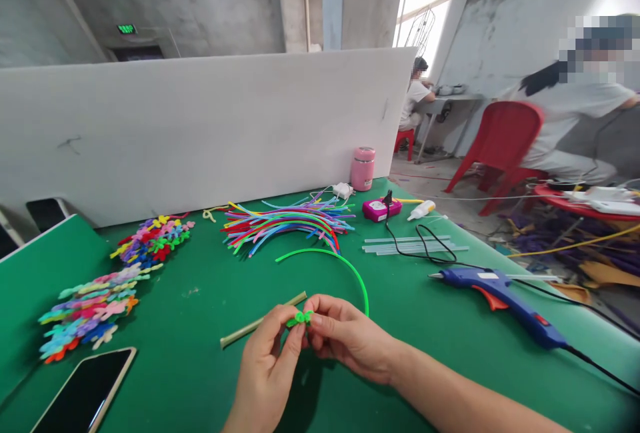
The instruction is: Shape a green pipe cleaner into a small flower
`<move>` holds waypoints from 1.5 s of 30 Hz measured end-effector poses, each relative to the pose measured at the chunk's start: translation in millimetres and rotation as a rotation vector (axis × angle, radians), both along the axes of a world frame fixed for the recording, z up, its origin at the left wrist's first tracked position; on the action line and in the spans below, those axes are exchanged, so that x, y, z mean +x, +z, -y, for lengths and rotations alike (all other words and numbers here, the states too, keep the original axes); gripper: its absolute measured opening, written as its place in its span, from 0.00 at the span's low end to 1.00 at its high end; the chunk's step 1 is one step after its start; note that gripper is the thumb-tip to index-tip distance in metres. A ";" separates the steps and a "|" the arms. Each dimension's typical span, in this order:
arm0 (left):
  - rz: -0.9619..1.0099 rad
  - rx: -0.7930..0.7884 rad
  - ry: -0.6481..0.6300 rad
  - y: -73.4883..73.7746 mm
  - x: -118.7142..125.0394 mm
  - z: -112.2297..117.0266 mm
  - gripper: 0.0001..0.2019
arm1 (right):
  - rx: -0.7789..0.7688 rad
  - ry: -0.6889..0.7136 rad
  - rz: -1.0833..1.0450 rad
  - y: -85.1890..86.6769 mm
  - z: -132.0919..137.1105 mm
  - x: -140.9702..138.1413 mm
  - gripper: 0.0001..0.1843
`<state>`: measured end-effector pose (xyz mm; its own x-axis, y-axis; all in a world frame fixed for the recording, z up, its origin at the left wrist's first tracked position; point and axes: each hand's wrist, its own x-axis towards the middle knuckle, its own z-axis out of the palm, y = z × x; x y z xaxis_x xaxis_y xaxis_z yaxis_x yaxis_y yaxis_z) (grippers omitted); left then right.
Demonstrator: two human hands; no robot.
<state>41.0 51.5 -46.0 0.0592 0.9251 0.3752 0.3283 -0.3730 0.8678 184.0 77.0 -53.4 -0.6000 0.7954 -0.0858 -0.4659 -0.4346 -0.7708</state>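
Head view: left hand [267,368] and right hand [353,338] both pinch the green piece [301,318] over the desk [193,370], well apart from its far edge. Step in hand: apparently finger-shaping. Next move likely calls for steady two-sided pressure.

Front phone [86,393] cut off, green piece [301,317] partly hidden

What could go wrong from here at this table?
The small green piece sits between the fingertips of the left hand and right hand, so it might slip. The long green stem runs close to the right hand and could get knocked. The black cord lies across the clear sticks; a tug might scatter them.
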 end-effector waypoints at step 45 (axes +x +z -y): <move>0.335 -0.320 0.036 1.9 9.1 2.0 0.06 | 0.034 -0.173 0.132 7.2 5.2 -7.2 0.17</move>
<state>50.1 49.5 -44.1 -0.0511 0.9966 0.0639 0.0177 -0.0630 0.9979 176.9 71.9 -46.2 -0.4398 0.8892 -0.1258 -0.4248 -0.3294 -0.8432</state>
